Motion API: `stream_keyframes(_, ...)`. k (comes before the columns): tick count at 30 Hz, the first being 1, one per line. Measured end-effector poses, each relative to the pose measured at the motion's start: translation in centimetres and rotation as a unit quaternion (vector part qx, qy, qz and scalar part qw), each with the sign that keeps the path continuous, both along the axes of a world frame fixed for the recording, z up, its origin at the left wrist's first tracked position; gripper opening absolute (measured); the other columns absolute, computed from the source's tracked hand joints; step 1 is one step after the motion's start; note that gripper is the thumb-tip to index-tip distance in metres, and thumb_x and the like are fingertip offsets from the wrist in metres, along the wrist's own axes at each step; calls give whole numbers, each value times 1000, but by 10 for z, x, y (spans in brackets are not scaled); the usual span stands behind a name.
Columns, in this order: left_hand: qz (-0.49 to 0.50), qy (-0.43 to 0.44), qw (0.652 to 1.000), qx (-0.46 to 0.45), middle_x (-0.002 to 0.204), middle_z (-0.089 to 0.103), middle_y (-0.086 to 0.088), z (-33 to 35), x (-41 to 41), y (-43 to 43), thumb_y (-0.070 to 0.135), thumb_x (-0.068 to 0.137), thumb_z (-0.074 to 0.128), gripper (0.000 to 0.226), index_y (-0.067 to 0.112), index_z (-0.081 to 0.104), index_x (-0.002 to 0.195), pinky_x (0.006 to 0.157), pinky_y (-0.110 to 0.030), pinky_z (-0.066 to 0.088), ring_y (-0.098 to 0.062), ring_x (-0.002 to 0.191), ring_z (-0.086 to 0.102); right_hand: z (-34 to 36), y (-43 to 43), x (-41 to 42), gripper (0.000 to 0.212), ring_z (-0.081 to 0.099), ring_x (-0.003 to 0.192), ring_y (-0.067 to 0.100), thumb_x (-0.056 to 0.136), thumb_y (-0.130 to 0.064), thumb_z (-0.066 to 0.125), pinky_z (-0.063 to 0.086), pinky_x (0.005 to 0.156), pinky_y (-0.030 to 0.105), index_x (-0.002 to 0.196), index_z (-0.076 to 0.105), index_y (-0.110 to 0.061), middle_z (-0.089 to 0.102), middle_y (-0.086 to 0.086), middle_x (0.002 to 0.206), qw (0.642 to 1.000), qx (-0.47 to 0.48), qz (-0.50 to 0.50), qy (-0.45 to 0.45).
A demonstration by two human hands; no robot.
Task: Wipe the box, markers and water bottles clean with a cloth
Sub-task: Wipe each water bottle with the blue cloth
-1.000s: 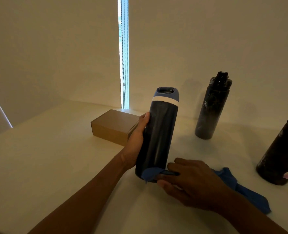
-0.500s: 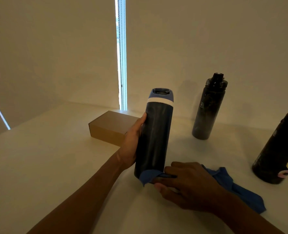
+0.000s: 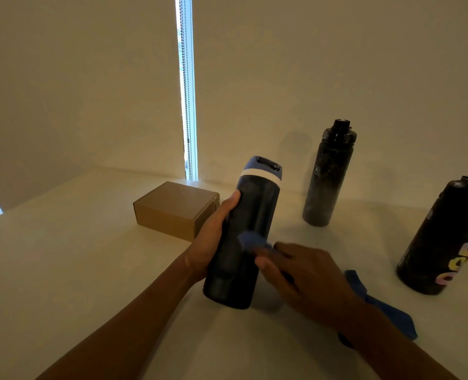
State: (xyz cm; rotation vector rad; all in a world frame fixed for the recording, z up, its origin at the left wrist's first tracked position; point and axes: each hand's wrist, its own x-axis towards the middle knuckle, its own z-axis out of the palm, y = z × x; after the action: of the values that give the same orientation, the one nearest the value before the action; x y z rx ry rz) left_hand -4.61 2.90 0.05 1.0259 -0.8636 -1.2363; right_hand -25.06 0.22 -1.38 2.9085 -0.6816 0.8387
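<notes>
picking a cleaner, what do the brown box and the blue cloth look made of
The brown rectangular box looks like matte cardboard, with a folded flap edge. The blue cloth looks like soft fabric, limp and creased; weave too blurred to tell.

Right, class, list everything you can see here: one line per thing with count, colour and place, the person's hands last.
Blue-lidded bottle: one, dark navy, white band; centre, tilted.
Screw-cap bottle: one, black; upright, back right.
Lettered bottle: one, black, pastel lettering; right edge.
Cardboard box: one, brown; left of the tilted bottle.
Cloth: one, blue; against the tilted bottle, trailing right.
Table: one, white; under everything.
Bead chain: one, grey; window gap.
Left hand: one; grips the blue-lidded bottle.
Right hand: one; holds the cloth against it.
</notes>
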Motion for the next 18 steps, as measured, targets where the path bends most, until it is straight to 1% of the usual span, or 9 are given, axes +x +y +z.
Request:
stream_keyframes(2,13,5,1000,1,124,72,-21,2,2,-1,68,90,64,72,13,63,137,100,-55,57,-40,113,71,-5,10,-2,30,48,66,1,106,-54,31,43,57,23,120,55,-42,53,-17,79,995,-15,48,88)
stream_keyframes(3,28,6,1000,1,124,72,-21,3,3,-1,67,94,60,69,12,64,135,96,-53,59,-39,111,72,-6,14,-3,29,49,66,2,105,-53,35,43,55,24,120,57,-43,54,-16,80,991,-31,74,104)
stream_keyframes(6,31,29,999,-3,100,78,-18,7,7,1,55,106,42,56,8,71,117,68,-39,65,-30,81,78,-3,20,2,26,47,64,3,104,-52,40,34,51,22,116,62,-44,54,-15,78,985,-69,112,115)
stream_keyframes(8,22,25,999,-8,93,80,-7,6,7,3,61,103,43,54,17,72,112,67,-36,64,-22,77,78,-2,16,5,30,45,63,1,105,-53,35,31,52,20,117,60,-43,53,-16,78,985,-91,91,114)
stream_keyframes(11,30,-1,1000,-9,91,79,10,4,6,3,74,93,51,48,32,70,108,74,-35,59,-10,83,76,3,3,7,29,42,62,-2,107,-53,27,37,53,16,119,49,-39,50,-17,80,996,-69,15,47)
stream_keyframes(13,51,-12,999,-3,94,79,2,7,2,2,65,99,46,46,27,72,105,78,-37,59,-22,97,76,9,-8,8,28,42,58,-2,106,-54,25,37,53,12,111,47,-36,47,-17,78,998,-46,-30,-41)
stream_keyframes(15,62,-32,998,-4,105,78,-12,7,-3,-2,57,102,42,51,16,72,113,84,-39,61,-34,108,73,16,-19,10,36,45,56,-2,106,-55,22,43,51,15,111,49,-32,46,-16,76,992,-30,-69,-106)
stream_keyframes(16,63,-42,997,-8,107,77,-14,7,-5,-4,54,102,42,51,15,71,116,83,-37,62,-31,103,75,20,-23,11,38,47,57,0,106,-53,22,46,52,18,113,52,-30,47,-15,77,988,-25,-88,-125)
stream_keyframes(18,72,-55,996,-20,103,75,-13,7,-8,-4,41,108,39,43,13,68,118,73,-24,62,-13,83,77,25,-28,12,37,52,61,4,107,-51,24,49,54,23,111,53,-29,48,-14,77,981,-12,-117,-154)
